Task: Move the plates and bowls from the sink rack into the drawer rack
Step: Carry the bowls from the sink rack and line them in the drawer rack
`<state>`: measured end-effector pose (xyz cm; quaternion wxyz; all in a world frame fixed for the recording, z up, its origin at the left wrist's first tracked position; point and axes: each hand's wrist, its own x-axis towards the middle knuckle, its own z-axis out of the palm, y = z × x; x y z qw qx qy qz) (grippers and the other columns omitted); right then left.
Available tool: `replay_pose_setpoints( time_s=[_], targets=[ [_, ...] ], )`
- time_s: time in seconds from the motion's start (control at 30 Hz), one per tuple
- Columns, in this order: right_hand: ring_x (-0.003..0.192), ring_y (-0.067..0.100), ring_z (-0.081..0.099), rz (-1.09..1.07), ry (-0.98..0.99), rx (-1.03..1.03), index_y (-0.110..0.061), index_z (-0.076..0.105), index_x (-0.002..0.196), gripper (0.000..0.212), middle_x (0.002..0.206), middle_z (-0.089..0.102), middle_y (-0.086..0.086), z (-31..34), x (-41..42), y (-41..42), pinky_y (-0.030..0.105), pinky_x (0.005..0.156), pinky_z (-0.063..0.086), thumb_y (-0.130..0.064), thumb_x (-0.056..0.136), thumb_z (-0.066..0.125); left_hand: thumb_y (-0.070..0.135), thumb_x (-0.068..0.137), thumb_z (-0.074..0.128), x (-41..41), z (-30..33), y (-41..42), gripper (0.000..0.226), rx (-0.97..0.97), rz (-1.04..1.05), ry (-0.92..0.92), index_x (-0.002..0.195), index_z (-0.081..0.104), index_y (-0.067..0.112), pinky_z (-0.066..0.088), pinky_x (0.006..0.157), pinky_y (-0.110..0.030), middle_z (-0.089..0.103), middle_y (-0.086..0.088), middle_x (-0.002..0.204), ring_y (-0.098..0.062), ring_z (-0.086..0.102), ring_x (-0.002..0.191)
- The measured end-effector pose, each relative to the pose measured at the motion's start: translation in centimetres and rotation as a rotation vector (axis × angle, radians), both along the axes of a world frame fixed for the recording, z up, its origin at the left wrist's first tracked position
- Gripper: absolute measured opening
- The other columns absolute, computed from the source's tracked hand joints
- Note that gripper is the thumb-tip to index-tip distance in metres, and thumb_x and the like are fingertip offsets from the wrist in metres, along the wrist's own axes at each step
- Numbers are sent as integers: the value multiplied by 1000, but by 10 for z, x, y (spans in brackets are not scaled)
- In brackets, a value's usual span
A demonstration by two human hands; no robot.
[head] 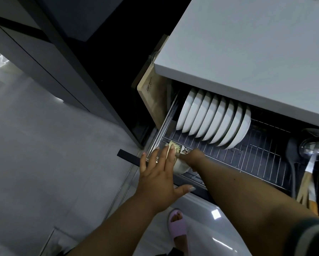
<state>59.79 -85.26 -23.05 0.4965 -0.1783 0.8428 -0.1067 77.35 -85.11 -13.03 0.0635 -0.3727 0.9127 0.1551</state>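
- I look down into the open drawer rack (247,159), which is pulled out under the grey worktop (247,52).
- A row of white bowls (214,117) already stands on edge at the back left of the rack, each one leaning on the next.
- My right hand (192,158) reaches to the front left corner of the rack and holds a small patterned dish (175,154); the fingers seem to be curled round its lower edge, but most of them are hidden from me.
- My left hand (160,170) is spread, with straight fingers lying against the near side of the same dish, and the thumb points toward the drawer front.
- The dish stands almost upright, touching the wires at the front of the rack, well apart from the white bowls.
- I judge that the step in hand is the seating of this dish into its slot, so this one piece is nearly placed.
- The next move calls for a check that the dish stands by itself between the wires; then both hands let go and return to the sink rack, which is outside this view.
- A ladle (312,148) and dark utensils lie at the right end of the drawer.
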Motion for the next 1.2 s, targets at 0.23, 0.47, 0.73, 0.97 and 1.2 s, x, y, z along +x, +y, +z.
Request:
replay_pose_setpoints(
  time_s=[0.23, 0.47, 0.73, 0.97, 1.2],
  targets=[
    [83, 23, 53, -124, 34, -197, -7, 53, 99, 51, 85, 54, 11, 46, -28, 26, 31, 73, 43, -56, 85, 57, 93, 52, 0, -6, 14, -3, 120, 92, 10, -166, 148, -19, 23, -15, 113, -50, -17, 3, 159, -21, -14, 145],
    [80, 21, 57, -193, 154, -414, -17, 56, 99, 25, 87, 60, 0, 123, -58, 103, 25, 61, 38, -41, 90, 55, 75, 81, 22, -67, 41, 15, 91, 158, 1, -95, 151, 16, 17, 7, 118, -39, 22, -3, 156, -21, 16, 143],
    [87, 15, 54, -342, 441, -436, -17, 55, 120, 40, 105, 62, 0, 192, -115, 254, 24, 70, 36, -45, 91, 54, 45, 97, 40, -161, 65, 97, 42, 215, -180, 159, 126, 54, 19, 47, 87, -32, 63, -1, 119, -19, 58, 105],
    [80, 11, 53, -536, 601, -436, -20, 58, 113, 32, 96, 60, -5, 223, -155, 394, 20, 57, 35, -43, 91, 56, 44, 96, 42, -239, 90, 210, 35, 249, -368, 198, 121, 54, 22, 49, 82, -31, 65, 3, 111, -18, 60, 100],
    [89, 12, 53, -739, 708, -433, -19, 57, 119, 36, 108, 59, 0, 243, -190, 539, 22, 73, 37, -41, 91, 56, 40, 95, 46, -310, 111, 342, 28, 281, -552, 227, 114, 57, 23, 50, 81, -33, 66, 5, 100, -19, 61, 94]
  ],
)
